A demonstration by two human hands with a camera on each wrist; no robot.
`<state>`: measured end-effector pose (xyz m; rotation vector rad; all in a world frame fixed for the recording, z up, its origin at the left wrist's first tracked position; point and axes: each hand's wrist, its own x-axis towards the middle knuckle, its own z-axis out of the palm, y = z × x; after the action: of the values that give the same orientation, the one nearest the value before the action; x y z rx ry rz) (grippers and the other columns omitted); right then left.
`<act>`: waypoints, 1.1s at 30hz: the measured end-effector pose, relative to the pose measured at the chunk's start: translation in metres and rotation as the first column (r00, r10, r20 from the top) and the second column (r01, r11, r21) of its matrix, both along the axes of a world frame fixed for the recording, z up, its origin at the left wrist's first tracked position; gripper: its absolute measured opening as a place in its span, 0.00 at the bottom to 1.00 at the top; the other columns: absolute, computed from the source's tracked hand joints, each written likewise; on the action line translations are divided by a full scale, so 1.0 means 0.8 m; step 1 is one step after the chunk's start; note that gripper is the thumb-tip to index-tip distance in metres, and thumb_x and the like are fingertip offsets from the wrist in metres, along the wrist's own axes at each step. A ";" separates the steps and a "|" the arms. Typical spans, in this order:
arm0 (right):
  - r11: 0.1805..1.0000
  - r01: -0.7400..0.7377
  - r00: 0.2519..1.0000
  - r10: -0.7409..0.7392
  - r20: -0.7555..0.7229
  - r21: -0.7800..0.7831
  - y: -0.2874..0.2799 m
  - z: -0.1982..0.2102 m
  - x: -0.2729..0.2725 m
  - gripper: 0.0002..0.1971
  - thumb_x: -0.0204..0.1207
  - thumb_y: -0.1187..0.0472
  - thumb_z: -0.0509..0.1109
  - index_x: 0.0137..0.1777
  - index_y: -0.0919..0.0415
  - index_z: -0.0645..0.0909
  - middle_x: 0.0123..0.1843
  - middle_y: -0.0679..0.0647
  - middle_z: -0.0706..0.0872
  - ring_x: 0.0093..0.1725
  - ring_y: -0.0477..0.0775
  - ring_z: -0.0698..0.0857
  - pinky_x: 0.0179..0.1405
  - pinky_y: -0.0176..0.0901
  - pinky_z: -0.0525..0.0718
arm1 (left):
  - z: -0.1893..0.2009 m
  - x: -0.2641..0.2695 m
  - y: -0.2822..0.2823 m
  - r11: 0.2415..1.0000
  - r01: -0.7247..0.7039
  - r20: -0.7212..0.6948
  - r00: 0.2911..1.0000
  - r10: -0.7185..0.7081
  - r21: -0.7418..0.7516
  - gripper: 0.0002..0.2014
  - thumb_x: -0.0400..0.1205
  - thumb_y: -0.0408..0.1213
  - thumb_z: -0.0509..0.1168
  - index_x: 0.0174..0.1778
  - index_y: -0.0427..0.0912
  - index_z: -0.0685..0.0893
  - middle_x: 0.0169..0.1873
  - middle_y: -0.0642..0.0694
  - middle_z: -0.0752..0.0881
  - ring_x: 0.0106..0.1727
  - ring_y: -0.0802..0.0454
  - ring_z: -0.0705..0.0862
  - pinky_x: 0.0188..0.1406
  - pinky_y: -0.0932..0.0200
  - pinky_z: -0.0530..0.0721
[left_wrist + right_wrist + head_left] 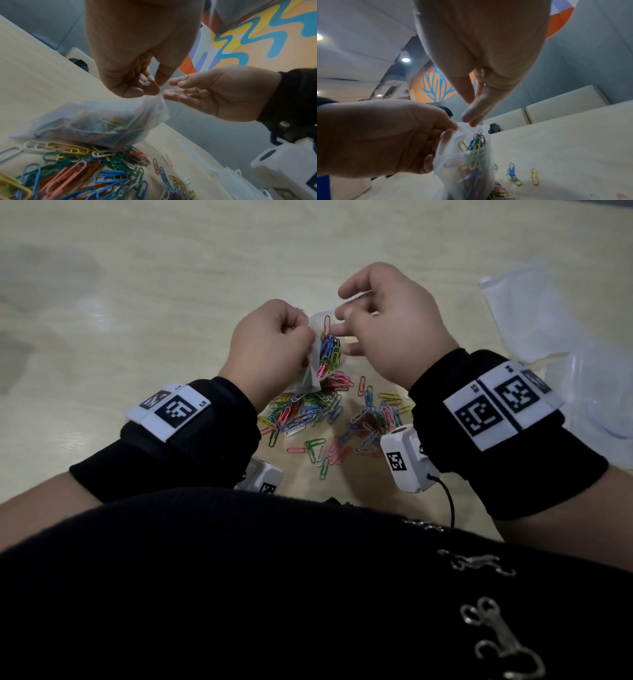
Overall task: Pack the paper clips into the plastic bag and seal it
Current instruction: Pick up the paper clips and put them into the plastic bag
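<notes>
An office: pale desks (573, 135), grey partition panels (565, 102), a bright wall mural (257, 33).

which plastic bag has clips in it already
The small plastic bag that the left hand pinches at its mouth holds coloured clips. The other bags lying at the table's right look empty.

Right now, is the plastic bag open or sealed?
Open: the plastic bag has a gaping mouth, held by the left hand, with paper clips poking out.
</notes>
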<state>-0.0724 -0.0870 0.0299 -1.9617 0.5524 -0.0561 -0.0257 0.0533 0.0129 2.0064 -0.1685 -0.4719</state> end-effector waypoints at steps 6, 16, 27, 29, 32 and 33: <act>0.947 -0.051 0.992 0.011 -0.127 -0.319 -0.022 -0.032 0.014 0.10 0.78 0.59 0.61 0.54 0.52 0.81 0.56 0.53 0.85 0.57 0.55 0.84 0.60 0.45 0.81 | 0.011 0.016 0.019 0.968 -0.189 0.046 0.979 0.199 -0.163 0.06 0.67 0.44 0.59 0.25 0.55 0.78 0.24 0.53 0.78 0.35 0.46 0.75 0.38 0.46 0.73; 0.640 -0.562 0.827 0.422 -0.371 -0.524 -0.001 -0.089 0.031 0.17 0.81 0.54 0.61 0.65 0.61 0.78 0.69 0.62 0.77 0.69 0.65 0.75 0.68 0.51 0.73 | 0.019 0.036 0.054 0.949 -0.283 0.157 0.940 0.303 -0.140 0.05 0.72 0.41 0.58 0.30 0.53 0.72 0.27 0.56 0.72 0.35 0.52 0.71 0.36 0.52 0.71; 0.597 -0.669 0.742 0.505 -0.441 -0.442 0.021 -0.106 0.085 0.33 0.82 0.47 0.57 0.83 0.60 0.53 0.86 0.59 0.49 0.85 0.57 0.51 0.84 0.55 0.55 | 0.011 0.042 0.070 0.945 -0.298 0.147 0.937 0.317 -0.135 0.05 0.71 0.40 0.59 0.30 0.53 0.73 0.27 0.54 0.73 0.34 0.50 0.72 0.35 0.49 0.71; 0.505 -0.751 0.661 0.568 -0.490 -0.426 0.036 -0.102 0.077 0.33 0.84 0.47 0.56 0.83 0.61 0.52 0.87 0.58 0.48 0.86 0.56 0.50 0.84 0.57 0.55 | 0.012 0.044 0.070 0.936 -0.317 0.139 0.931 0.337 -0.151 0.05 0.71 0.41 0.59 0.30 0.53 0.73 0.27 0.54 0.72 0.35 0.50 0.71 0.35 0.48 0.71; 0.420 -0.814 0.578 0.654 -0.489 -0.401 0.044 -0.096 0.041 0.32 0.84 0.47 0.56 0.84 0.60 0.52 0.87 0.54 0.48 0.86 0.54 0.51 0.84 0.52 0.54 | 0.014 0.048 0.069 0.924 -0.341 0.132 0.922 0.365 -0.170 0.04 0.70 0.41 0.59 0.29 0.52 0.73 0.26 0.54 0.72 0.35 0.51 0.71 0.35 0.49 0.71; 0.411 -0.817 0.570 0.677 -0.465 -0.403 0.041 -0.095 0.028 0.32 0.84 0.47 0.57 0.83 0.59 0.55 0.87 0.53 0.50 0.85 0.53 0.53 0.83 0.50 0.56 | 0.015 0.049 0.070 0.921 -0.346 0.128 0.920 0.370 -0.176 0.04 0.70 0.41 0.59 0.29 0.51 0.73 0.26 0.54 0.72 0.35 0.51 0.71 0.35 0.50 0.71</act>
<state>-0.0498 -0.0541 -0.0463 -2.6928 -0.3487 0.6818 0.0139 0.1092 0.0246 1.8704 0.0673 -0.0605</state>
